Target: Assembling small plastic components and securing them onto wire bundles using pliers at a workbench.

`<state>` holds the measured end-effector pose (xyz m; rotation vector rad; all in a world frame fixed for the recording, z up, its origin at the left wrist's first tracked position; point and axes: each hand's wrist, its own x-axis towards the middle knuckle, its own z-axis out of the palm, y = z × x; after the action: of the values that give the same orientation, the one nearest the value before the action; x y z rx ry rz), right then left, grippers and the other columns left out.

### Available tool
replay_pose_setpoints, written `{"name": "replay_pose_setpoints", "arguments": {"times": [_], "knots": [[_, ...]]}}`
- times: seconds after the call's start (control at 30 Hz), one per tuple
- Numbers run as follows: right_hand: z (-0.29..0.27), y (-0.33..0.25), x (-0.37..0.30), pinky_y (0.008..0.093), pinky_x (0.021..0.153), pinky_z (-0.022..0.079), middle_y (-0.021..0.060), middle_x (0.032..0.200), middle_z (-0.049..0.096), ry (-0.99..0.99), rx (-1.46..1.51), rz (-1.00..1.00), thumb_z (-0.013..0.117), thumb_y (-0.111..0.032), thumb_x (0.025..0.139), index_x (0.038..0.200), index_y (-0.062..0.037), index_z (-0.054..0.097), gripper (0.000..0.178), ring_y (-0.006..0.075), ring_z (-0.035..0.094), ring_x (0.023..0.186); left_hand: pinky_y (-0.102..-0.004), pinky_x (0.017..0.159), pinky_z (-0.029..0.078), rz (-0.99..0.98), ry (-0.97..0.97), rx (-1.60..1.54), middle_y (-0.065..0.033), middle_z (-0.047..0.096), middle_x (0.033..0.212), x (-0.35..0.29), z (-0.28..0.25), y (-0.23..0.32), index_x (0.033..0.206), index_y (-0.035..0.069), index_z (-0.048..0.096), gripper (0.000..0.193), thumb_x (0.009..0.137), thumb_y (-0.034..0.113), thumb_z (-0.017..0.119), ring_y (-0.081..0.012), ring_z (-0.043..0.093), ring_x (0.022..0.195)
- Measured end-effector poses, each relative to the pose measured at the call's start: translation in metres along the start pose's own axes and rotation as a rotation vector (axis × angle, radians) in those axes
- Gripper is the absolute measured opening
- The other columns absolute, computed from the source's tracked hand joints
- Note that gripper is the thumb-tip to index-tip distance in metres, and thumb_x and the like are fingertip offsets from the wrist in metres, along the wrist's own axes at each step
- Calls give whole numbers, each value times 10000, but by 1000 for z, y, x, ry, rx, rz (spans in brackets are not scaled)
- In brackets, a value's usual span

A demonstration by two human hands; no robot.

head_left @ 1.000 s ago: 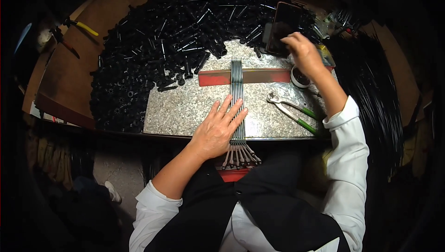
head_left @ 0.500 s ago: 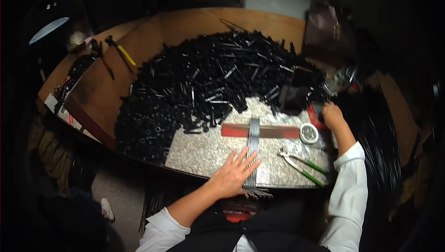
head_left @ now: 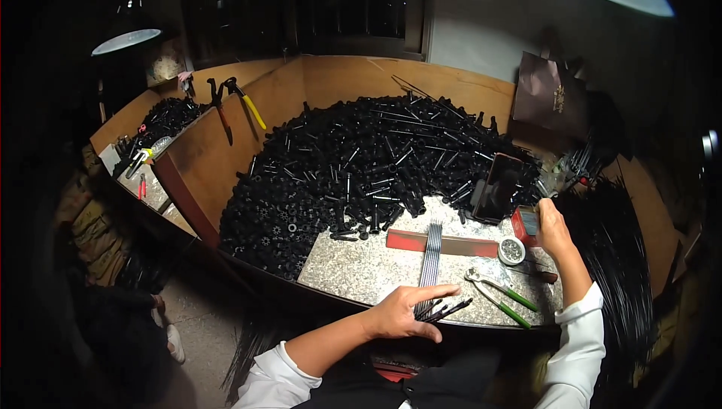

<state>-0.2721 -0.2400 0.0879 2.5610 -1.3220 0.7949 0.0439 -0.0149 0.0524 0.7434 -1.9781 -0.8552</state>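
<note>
A row of thin grey metal rods lies across a red bar on the speckled stone work top. At the near ends of the rods, by the table's front edge, my left hand has its thumb and forefinger spread apart around dark rod tips. Over on the right, my right hand is closed beside a small red box; whatever its curled fingers hold is hidden. Nearby stand a white round cup of small metal bits and pincers with green handles.
Black plastic-looking parts form a large heap behind the work top. A phone leans upright against it. More pincers hang on the wooden partition. Long black rods lie at the right; another person's foot shows lower left.
My left hand has gone from lying flat on the rods to their near ends, thumb now spread. The right hand stays by the red box. The whole view has shifted.
</note>
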Motion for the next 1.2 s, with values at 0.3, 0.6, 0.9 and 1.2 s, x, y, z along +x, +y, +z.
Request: {"name": "replay_pose_setpoints", "arguments": {"times": [0.3,0.6,0.9,1.2], "knots": [[-71,-163,-40,342,629,512,184,891,572,135,354,-468,520,171,769,1036,42,507,297,309,608,760,-285,784,537,152,211,-124,-150,696,931,21,-7,58,1051,-42,641,252,804,-6,678,-200,683,875],[-108,-200,-59,324,594,529,153,841,614,39,436,-479,615,125,749,1041,23,597,310,271,637,712,-246,731,542,89,394,-258,-122,697,860,29,-4,48,957,-32,658,135,825,-3,660,-159,681,804],[-114,-205,-70,309,552,505,133,802,603,25,347,-488,627,88,752,1036,-14,634,302,254,627,666,-251,704,555,108,324,-208,-117,697,835,24,-2,51,905,-24,670,105,803,1,681,-159,684,770],[-119,-202,-72,307,510,494,112,774,599,55,294,-511,649,62,738,1041,-24,641,315,238,619,615,-226,613,537,203,371,-23,-99,700,775,30,-1,47,852,-8,686,95,775,33,721,-143,684,691]]}}
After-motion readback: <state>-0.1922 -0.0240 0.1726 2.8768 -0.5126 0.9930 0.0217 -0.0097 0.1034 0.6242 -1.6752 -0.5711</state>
